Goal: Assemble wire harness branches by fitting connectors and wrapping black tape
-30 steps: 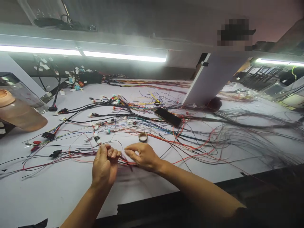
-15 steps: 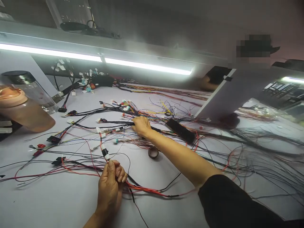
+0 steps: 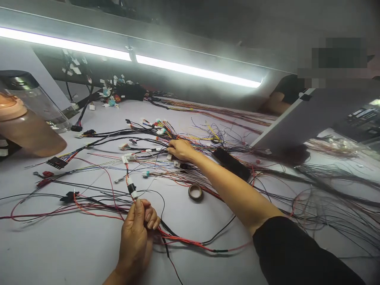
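My left hand [image 3: 137, 233] is closed around a bunch of red and black wires [image 3: 178, 236] near the table's front, its thumb up beside a small black-and-white connector [image 3: 131, 188]. My right hand [image 3: 180, 149] reaches far forward with the arm stretched out. Its fingers are curled on the black wire bundle [image 3: 124, 139] in the middle of the harness, next to several coloured connectors [image 3: 160, 130].
A roll of tape [image 3: 195, 192] lies between my arms. A black oblong block [image 3: 230, 163] sits right of my right hand. Two bottles [image 3: 28, 118] stand at the left. A white slanted panel [image 3: 308, 120] rises at the right, with another person behind it. Loose wires cover the white table [image 3: 74, 253].
My right hand left the wires beside my left hand and reached forward to the black bundle mid-table. My left hand kept its grip. The view moved closer.
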`<state>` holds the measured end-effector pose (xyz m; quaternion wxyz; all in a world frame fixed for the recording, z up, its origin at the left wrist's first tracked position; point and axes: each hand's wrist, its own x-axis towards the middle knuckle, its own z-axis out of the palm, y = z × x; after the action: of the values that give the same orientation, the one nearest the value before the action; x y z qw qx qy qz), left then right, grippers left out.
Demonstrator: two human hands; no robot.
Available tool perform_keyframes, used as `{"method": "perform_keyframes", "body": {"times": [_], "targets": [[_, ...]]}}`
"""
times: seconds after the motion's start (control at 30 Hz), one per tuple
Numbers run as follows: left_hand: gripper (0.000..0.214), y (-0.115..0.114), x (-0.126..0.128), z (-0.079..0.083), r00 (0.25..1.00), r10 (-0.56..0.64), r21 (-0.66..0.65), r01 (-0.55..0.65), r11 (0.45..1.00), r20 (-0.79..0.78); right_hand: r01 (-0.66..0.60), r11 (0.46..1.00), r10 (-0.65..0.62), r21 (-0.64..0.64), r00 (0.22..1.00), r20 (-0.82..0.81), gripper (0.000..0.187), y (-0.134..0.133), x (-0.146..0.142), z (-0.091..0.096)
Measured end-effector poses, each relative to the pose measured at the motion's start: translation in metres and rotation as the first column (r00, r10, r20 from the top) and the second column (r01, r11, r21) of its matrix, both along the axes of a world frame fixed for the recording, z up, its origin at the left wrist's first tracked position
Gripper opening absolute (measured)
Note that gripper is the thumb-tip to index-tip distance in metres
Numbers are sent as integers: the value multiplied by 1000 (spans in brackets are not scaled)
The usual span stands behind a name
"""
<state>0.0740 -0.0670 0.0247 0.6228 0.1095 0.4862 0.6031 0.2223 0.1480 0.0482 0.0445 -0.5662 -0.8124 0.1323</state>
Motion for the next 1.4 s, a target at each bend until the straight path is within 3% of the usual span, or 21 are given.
{"method": "perform_keyframes", "body": {"times": [0.17,0.27,0.43,0.53,0.63,0.73,0.87,0.97,1.2,1.4], "targets": [[43,0,-1,0,1000,-4,10,4,1000,-3,-55,998,55,-9,996,-64,23,1,3,3],[41,0,-1,0,1000,-14,27,14,1000,-4,-38,998,45,58,990,-131,27,-18,18,10],[37,-2,-2,0,998,-40,98,44,994,-41,-28,973,99,230,949,-299,19,-97,61,18],[32,-3,-1,0,996,-56,133,64,989,-66,-39,962,100,271,972,-214,19,-150,76,9],[31,-3,2,-1,992,-71,188,90,978,-102,-81,963,91,258,995,-27,22,-180,78,-5],[33,-4,5,-3,983,-99,243,135,961,-155,-89,965,83,246,996,34,17,-189,71,-8],[33,-8,6,-7,958,-156,295,225,929,-240,-23,964,76,265,978,-195,16,-196,51,11],[37,-11,5,-6,935,-208,292,291,911,-286,-72,976,133,208,945,-299,22,-204,34,21],[51,-14,3,5,913,-348,243,394,886,-211,-124,973,171,194,953,-250,32,-210,18,9],[33,-13,5,0,910,-310,246,378,892,-274,-113,966,163,234,965,-206,35,-209,20,7]]}}
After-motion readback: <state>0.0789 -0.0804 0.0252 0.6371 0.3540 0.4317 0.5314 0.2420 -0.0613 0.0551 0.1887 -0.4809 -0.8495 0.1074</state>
